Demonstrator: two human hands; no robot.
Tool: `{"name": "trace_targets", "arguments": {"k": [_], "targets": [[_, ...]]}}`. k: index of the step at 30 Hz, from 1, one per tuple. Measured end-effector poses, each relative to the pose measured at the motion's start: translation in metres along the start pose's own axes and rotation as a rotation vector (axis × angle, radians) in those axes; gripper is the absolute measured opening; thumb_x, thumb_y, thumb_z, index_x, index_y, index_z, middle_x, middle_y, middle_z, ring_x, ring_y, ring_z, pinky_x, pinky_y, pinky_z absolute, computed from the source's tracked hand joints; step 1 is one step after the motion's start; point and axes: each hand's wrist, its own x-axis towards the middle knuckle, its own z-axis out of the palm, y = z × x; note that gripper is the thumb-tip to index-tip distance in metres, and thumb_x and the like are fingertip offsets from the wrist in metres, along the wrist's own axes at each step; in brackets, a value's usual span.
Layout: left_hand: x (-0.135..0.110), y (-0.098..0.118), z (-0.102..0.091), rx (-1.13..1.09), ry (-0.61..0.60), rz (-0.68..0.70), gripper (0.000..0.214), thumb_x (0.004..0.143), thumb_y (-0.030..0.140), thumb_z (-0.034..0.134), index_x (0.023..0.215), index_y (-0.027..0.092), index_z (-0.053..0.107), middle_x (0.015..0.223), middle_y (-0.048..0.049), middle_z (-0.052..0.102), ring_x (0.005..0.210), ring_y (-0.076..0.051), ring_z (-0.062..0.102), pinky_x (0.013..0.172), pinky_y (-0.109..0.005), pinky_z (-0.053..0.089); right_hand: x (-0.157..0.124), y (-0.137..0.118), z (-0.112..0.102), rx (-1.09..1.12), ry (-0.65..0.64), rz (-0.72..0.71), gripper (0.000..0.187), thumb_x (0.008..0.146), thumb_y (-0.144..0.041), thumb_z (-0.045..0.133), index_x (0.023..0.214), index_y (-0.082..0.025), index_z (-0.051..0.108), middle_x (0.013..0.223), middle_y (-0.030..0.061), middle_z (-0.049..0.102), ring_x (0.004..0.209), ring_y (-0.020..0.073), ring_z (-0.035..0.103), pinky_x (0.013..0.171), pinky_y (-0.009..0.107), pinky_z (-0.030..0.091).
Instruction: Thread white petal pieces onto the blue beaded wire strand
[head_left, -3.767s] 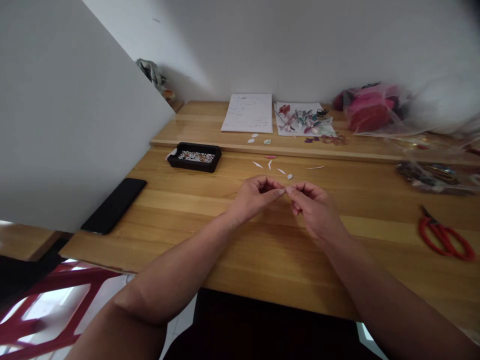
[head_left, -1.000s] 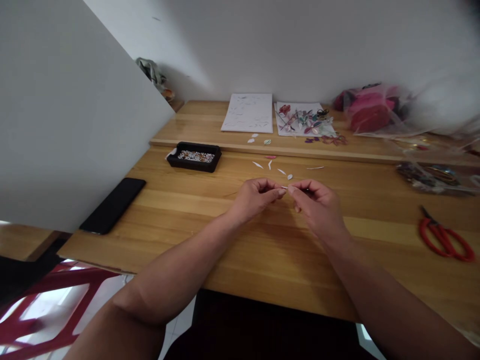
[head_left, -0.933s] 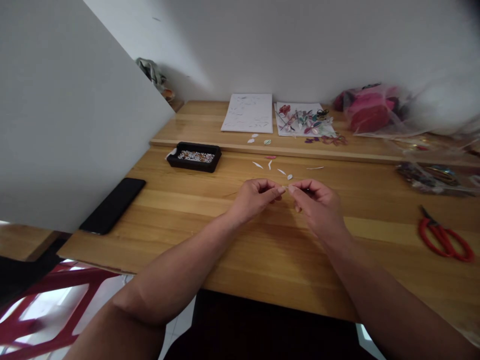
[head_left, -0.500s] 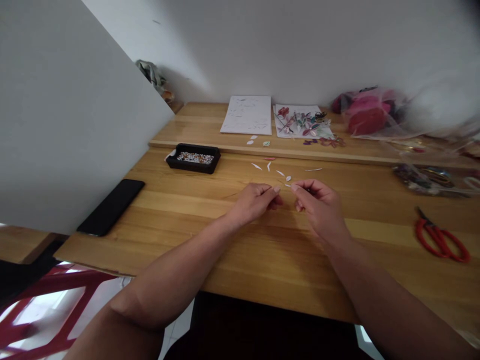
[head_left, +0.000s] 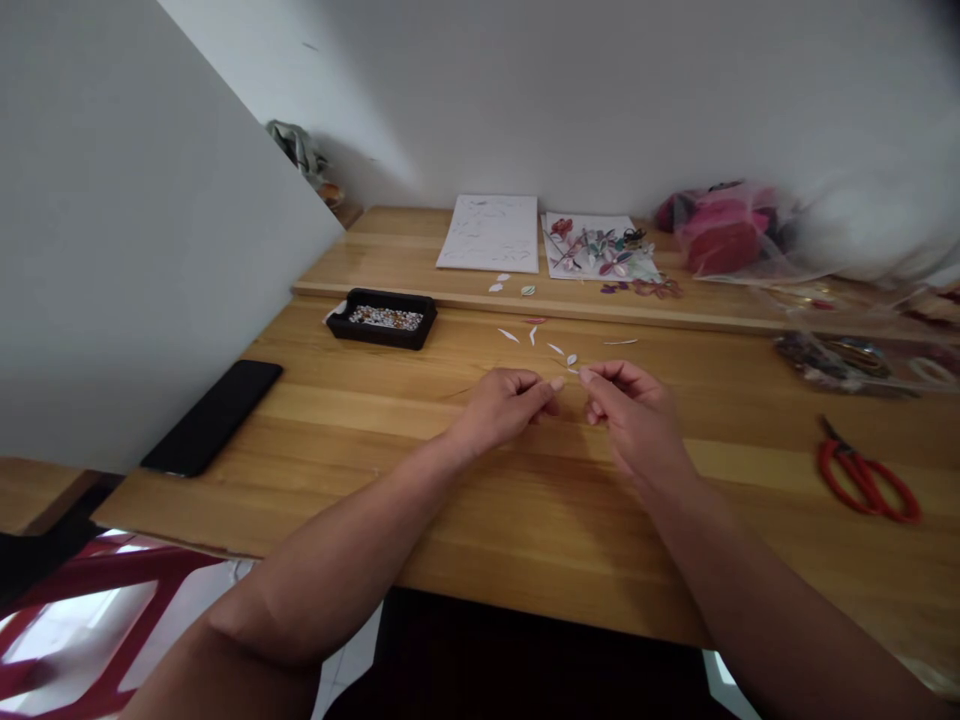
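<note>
While working over the counter point(head_left: 487, 540): likely best to steady both forearms point(head_left: 367, 510) near the front edge, leaving fingertips free for small movements.
Red scissors point(head_left: 866, 475): off to the right, handles nearer, blades pointing away; leave lying there, clear of both forearms.
Phone point(head_left: 214, 417): flat at the left, well apart from both hands; no need to shift.
Left hand point(head_left: 517, 400): curled, thumb close to forefinger; cannot tell whether pressed together or gripping something thin. Probably better as a light support than a tight clamp.
Right hand point(head_left: 634, 405): thumb and forefinger pinching one end of a small white piece point(head_left: 574, 371), free end toward the left hand. Pinch lightly; probably easy to crease or drop.
Leaf shape point(head_left: 572, 359): on the counter, just beyond the pinched piece; take care not to brush aside with knuckles.
White slivers point(head_left: 556, 349): loose, farther out; move slowly nearby, likely light enough to scatter.
Black tray point(head_left: 412, 335): beads inside, beyond the left hand; avoid knocking.
Raised shelf point(head_left: 390, 250): papers point(head_left: 487, 235) and coloured flowers point(head_left: 615, 262) at the back; leave undisturbed.
</note>
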Motion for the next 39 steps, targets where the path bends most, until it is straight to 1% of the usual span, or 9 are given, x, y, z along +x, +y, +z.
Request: {"name": "trace_targets", "arguments": {"k": [3,6,13,16,19,23,27,33,39], "targets": [[-0.0001,0.0015,-0.0006,0.036,-0.001,-0.006,0.054,0.091,0.061,0.056,0.061,0.017,0.066,0.057,-0.0012,0.06,0.054,-0.011,0.051,0.057,-0.026,0.039,0.001,0.0012,-0.0009,0.014,-0.012,-0.006,0.018,0.07,-0.032,0.082,0.072,-0.02,0.068,0.064,-0.0038,0.06,0.047,0.0065,0.044,0.045,0.024,0.037],[-0.0006,0.0022,-0.0011,0.044,0.0,-0.008,0.053,0.093,0.059,0.054,0.063,0.017,0.066,0.058,-0.0006,0.06,0.055,-0.011,0.051,0.059,-0.026,0.04,0.0014,0.0031,-0.0021,0.024,-0.013,-0.011,0.018,0.07,-0.031,0.083,0.072,-0.02,0.069,0.063,-0.0042,0.059,0.046,0.0064,0.044,0.044,0.024,0.037],[-0.0006,0.0016,-0.0004,0.03,-0.009,-0.008,0.038,0.098,0.038,0.05,0.079,0.015,0.072,0.07,-0.0029,0.067,0.064,-0.012,0.058,0.064,-0.025,0.043,0.0018,0.0039,-0.0015,0.039,0.0,-0.009,0.017,0.07,-0.03,0.083,0.072,-0.02,0.07,0.063,-0.0043,0.06,0.046,0.0062,0.044,0.044,0.024,0.037],[0.0,0.0011,0.0005,0.038,-0.019,0.009,0.027,0.096,0.031,0.054,0.09,0.015,0.076,0.073,-0.0023,0.069,0.067,-0.012,0.058,0.066,-0.025,0.043,0.0018,0.0033,-0.0012,0.046,-0.008,-0.009,0.017,0.069,-0.03,0.083,0.072,-0.02,0.07,0.062,-0.0045,0.059,0.046,0.0061,0.044,0.044,0.023,0.036],[0.0005,0.0,0.0012,0.055,-0.035,0.027,0.026,0.093,0.036,0.061,0.091,0.016,0.077,0.073,-0.0027,0.07,0.066,-0.013,0.058,0.065,-0.026,0.043,0.0014,0.0031,-0.0017,0.044,-0.008,-0.004,0.018,0.069,-0.03,0.083,0.072,-0.02,0.069,0.061,-0.0048,0.058,0.046,0.0062,0.044,0.044,0.024,0.036],[0.0011,-0.0034,0.0015,-0.007,-0.048,0.005,0.049,0.098,0.054,0.05,0.086,0.014,0.077,0.071,-0.0057,0.07,0.063,-0.013,0.059,0.063,-0.027,0.044,0.0,0.0026,-0.0013,0.016,-0.019,0.001,0.018,0.07,-0.032,0.082,0.073,-0.02,0.069,0.06,-0.0043,0.059,0.046,0.007,0.045,0.044,0.024,0.036],[0.0018,-0.0069,0.0013,-0.059,-0.046,0.017,0.049,0.1,0.051,0.047,0.089,0.013,0.077,0.072,-0.0065,0.07,0.064,-0.013,0.059,0.064,-0.027,0.046,-0.0012,0.0026,0.0004,-0.005,-0.019,-0.004,0.015,0.071,-0.03,0.081,0.074,-0.02,0.07,0.059,-0.0044,0.058,0.046,0.0068,0.045,0.045,0.024,0.035],[0.0031,-0.0033,0.003,-0.17,-0.009,-0.016,0.021,0.092,0.026,0.06,0.099,0.015,0.077,0.076,-0.0033,0.07,0.064,-0.01,0.056,0.066,-0.025,0.046,-0.0012,0.004,0.0018,-0.003,-0.034,-0.004,0.015,0.07,-0.03,0.08,0.072,-0.02,0.069,0.059,-0.0048,0.058,0.045,0.0064,0.044,0.044,0.024,0.034],[0.0034,-0.0004,0.0036,-0.326,0.058,-0.035,0.025,0.076,0.029,0.081,0.095,0.013,0.076,0.086,-0.0053,0.073,0.065,-0.008,0.056,0.068,-0.026,0.047,-0.0034,0.0048,0.0034,-0.008,-0.081,-0.009,0.017,0.07,-0.031,0.08,0.07,-0.02,0.068,0.055,-0.0054,0.055,0.044,0.0067,0.044,0.043,0.023,0.034]]}}
